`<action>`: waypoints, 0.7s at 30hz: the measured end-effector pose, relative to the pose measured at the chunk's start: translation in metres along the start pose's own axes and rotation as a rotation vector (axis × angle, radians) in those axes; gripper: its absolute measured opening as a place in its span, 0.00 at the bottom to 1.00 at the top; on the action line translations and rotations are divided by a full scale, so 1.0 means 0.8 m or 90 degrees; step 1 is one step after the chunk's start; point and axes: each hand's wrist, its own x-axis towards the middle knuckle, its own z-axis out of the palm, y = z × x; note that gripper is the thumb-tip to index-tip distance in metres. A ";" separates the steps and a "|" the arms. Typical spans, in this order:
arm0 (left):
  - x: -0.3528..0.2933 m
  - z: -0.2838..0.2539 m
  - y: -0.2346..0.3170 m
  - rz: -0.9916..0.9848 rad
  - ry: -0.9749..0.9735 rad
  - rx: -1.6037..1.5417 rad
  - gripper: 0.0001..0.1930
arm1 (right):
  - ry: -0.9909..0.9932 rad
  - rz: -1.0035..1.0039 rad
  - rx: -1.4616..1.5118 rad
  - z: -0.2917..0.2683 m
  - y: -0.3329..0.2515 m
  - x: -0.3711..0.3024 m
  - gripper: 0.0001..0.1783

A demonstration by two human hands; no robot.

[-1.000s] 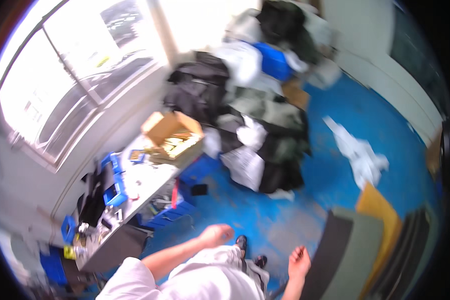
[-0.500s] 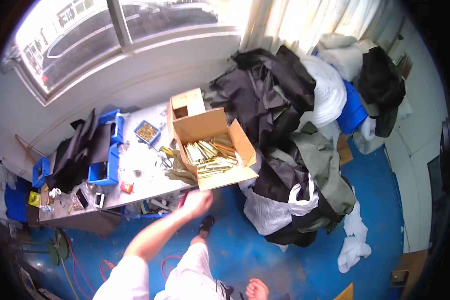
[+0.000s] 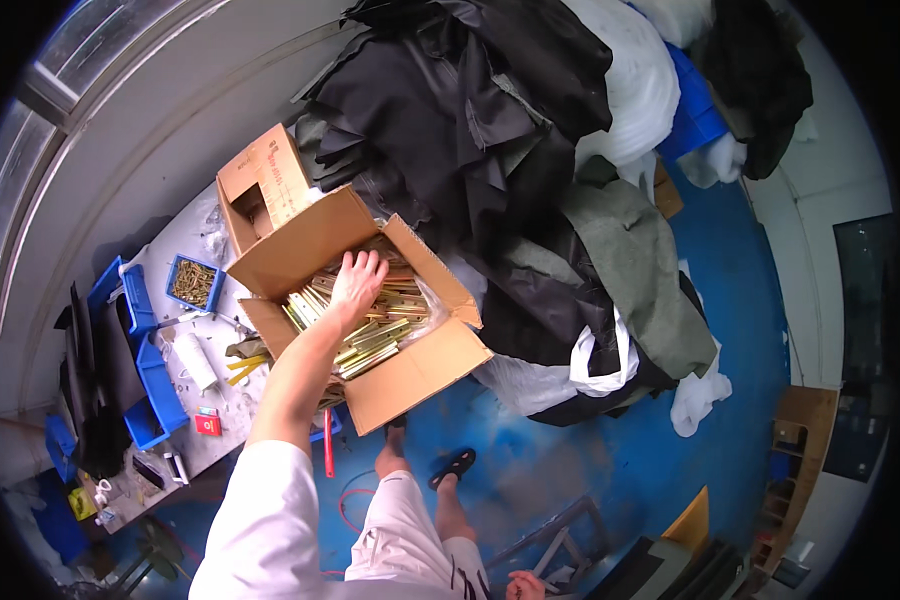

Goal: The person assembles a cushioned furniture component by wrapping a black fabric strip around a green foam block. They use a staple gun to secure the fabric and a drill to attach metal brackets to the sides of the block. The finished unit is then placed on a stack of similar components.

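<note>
An uncovered cardboard box (image 3: 420, 378) with raised flaps holds many gold-coloured slotted metal strips (image 3: 372, 345) and some clear plastic film. My left hand (image 3: 355, 287) reaches into the box and rests over the strips. Its fingers are slightly apart and point toward the far wall; no strip shows in its grip, though the fingertips' undersides are hidden. At the lower edge hangs my right hand (image 3: 525, 587), partly cut off by the frame. Its fingers are curled in, with nothing visible in them.
A second carton (image 3: 270, 180) stands behind the box. Left on the worktable (image 3: 195, 215) are a blue tray of screws (image 3: 193, 283), blue bins (image 3: 155, 400) and a small red pack (image 3: 208, 422). Black and grey fabric (image 3: 510, 180) is heaped right. A metal frame (image 3: 570, 540) lies on the blue floor.
My left hand has moved from in front of the box to inside it, over the metal strips. The view has turned and come closer to the box. My right hand stays low.
</note>
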 end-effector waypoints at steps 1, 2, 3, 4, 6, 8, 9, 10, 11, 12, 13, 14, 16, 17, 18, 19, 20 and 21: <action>0.002 -0.010 0.010 -0.006 0.030 0.000 0.22 | 0.011 0.018 -0.001 0.016 0.001 -0.011 0.10; -0.001 -0.022 0.020 -0.015 0.060 -0.001 0.21 | 0.021 0.036 -0.003 0.030 0.001 -0.021 0.10; -0.002 -0.038 0.021 -0.029 0.095 0.002 0.19 | 0.023 0.047 -0.008 0.043 0.001 -0.027 0.10; -0.027 -0.024 0.009 0.025 -0.065 -0.089 0.19 | -0.014 0.044 -0.026 0.047 0.003 -0.024 0.09; -0.066 -0.006 0.010 0.141 -0.269 -0.185 0.18 | -0.084 0.034 -0.056 0.061 0.005 -0.003 0.09; -0.081 -0.010 0.038 0.147 -0.281 -0.180 0.15 | -0.101 -0.041 -0.096 0.077 0.020 0.016 0.10; -0.082 -0.009 0.048 0.091 -0.248 -0.173 0.14 | -0.105 -0.078 -0.115 0.081 0.025 0.017 0.10; -0.077 -0.017 0.053 0.047 -0.266 -0.159 0.13 | -0.109 -0.071 -0.112 0.089 0.017 0.011 0.10; -0.072 -0.017 0.060 0.026 -0.311 -0.162 0.14 | -0.113 -0.064 -0.107 0.097 0.005 0.006 0.10; -0.062 -0.018 0.065 0.001 -0.351 -0.161 0.15 | -0.122 -0.060 -0.103 0.105 -0.008 0.002 0.10; -0.057 -0.018 0.068 -0.023 -0.391 -0.161 0.16 | -0.134 -0.053 -0.097 0.102 -0.008 0.002 0.10; -0.065 -0.008 0.061 -0.021 -0.383 -0.221 0.19 | -0.146 -0.046 -0.091 0.098 -0.007 0.004 0.09; -0.064 -0.010 0.064 -0.066 -0.373 -0.262 0.18 | -0.149 -0.039 -0.070 0.085 -0.008 0.008 0.09; -0.064 -0.015 0.064 -0.063 -0.385 -0.251 0.16 | -0.146 -0.035 -0.061 0.078 -0.009 0.010 0.10; -0.073 -0.008 0.057 -0.097 -0.362 -0.261 0.14 | -0.152 -0.030 -0.057 0.074 -0.014 0.011 0.10; -0.068 -0.018 0.055 -0.112 -0.326 -0.284 0.16 | -0.130 -0.039 -0.054 0.078 -0.013 0.000 0.10; -0.061 -0.028 0.054 -0.134 -0.330 -0.313 0.17 | -0.108 -0.047 -0.051 0.080 -0.015 -0.011 0.10; -0.061 -0.040 0.043 -0.173 -0.332 -0.337 0.18 | -0.099 -0.056 -0.060 0.081 -0.019 -0.016 0.10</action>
